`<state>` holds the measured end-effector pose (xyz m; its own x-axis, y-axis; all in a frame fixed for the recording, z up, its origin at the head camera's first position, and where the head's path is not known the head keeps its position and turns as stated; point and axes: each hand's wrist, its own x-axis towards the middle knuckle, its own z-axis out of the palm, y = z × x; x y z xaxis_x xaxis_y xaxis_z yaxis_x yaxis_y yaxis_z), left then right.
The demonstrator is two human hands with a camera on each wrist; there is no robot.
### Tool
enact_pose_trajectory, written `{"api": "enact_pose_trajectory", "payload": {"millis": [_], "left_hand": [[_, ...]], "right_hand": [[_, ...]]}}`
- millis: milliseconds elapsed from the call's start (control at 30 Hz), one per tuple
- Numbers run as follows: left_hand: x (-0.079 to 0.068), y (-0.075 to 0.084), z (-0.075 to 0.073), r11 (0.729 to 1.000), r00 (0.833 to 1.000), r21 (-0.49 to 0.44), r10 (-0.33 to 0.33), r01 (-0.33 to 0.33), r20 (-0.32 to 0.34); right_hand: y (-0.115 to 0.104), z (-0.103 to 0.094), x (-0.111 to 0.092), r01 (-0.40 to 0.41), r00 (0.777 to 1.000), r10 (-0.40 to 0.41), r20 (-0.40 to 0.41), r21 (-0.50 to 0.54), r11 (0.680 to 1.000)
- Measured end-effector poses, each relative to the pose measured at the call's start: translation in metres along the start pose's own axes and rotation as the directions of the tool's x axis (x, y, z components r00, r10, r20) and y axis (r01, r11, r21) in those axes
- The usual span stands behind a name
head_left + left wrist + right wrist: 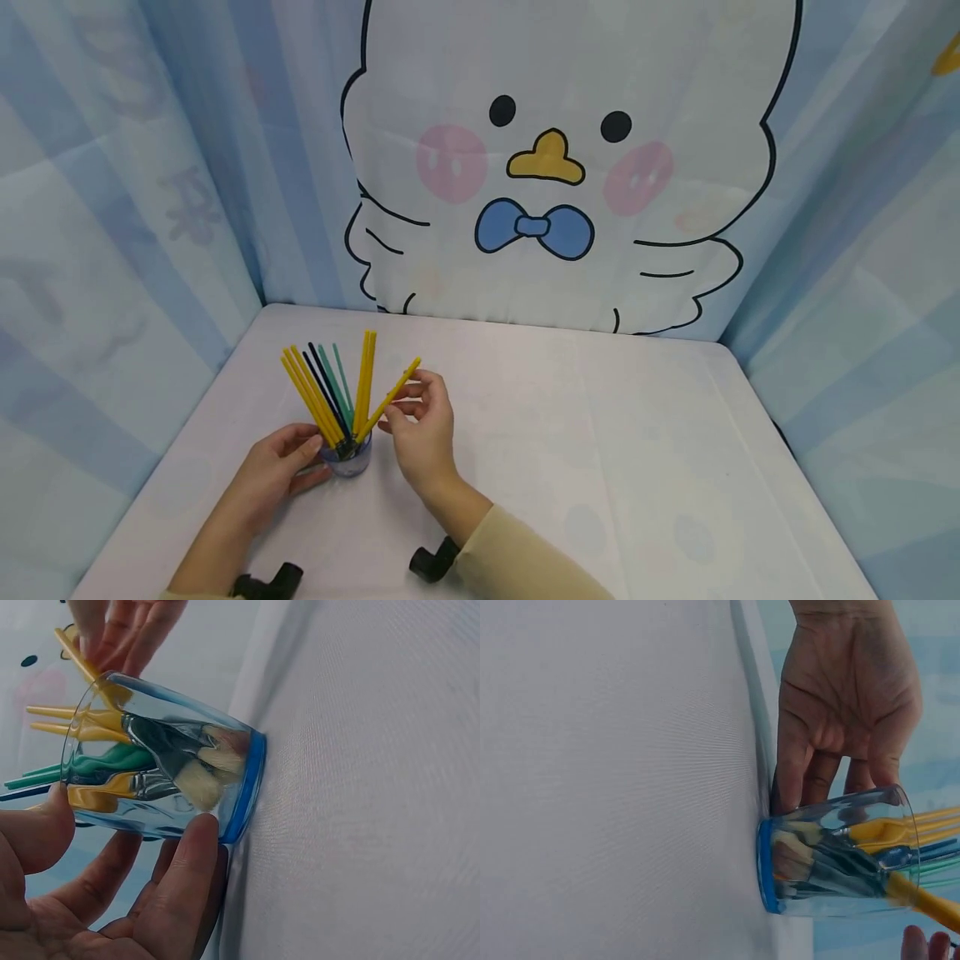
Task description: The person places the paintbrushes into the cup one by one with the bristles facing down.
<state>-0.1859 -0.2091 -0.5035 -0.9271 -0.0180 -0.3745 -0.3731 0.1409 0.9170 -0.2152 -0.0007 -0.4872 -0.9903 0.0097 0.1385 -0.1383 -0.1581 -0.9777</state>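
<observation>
A clear cup (348, 464) with a blue base (256, 784) stands upright on the table. It holds several paintbrushes, bristles down, with yellow (363, 383), green (343, 379) and dark blue (327, 385) handles. My left hand (276, 467) grips the cup from the left, thumb near the rim and fingers round the lower side. On the other side, my right hand (426, 429) pinches the handle of one yellow paintbrush (408, 369), which leans out over the right rim. Its lower end is inside the cup among the others.
A pale cloth covers the table (600, 467). Behind it hangs a curtain (555, 283) printed with a cartoon bird, and striped blue curtains (112, 250) close in both sides. A black wrist fitting (435, 560) shows beside the right sleeve (525, 558).
</observation>
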Motion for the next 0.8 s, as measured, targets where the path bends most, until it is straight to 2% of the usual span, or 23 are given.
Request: {"api": "enact_pose_trajectory", "payload": {"millis": [267,633,800], "left_hand": [[0.004,0.001,0.002,1.000,1.000,0.020,0.000,0.000,-0.002],[0.005,-0.002,-0.004,0.999,1.000,0.044,0.000,-0.001,0.015],[0.003,-0.004,-0.007,0.997,1.000,0.081,-0.009,0.008,0.006]], "right_hand": [[0.012,-0.010,0.000,-0.120,0.993,0.119,-0.012,-0.046,0.992],[0.008,-0.034,-0.002,-0.174,0.982,0.181,0.059,-0.110,0.979],[0.003,-0.049,-0.005,-0.160,0.981,0.181,0.073,-0.233,0.959]]}}
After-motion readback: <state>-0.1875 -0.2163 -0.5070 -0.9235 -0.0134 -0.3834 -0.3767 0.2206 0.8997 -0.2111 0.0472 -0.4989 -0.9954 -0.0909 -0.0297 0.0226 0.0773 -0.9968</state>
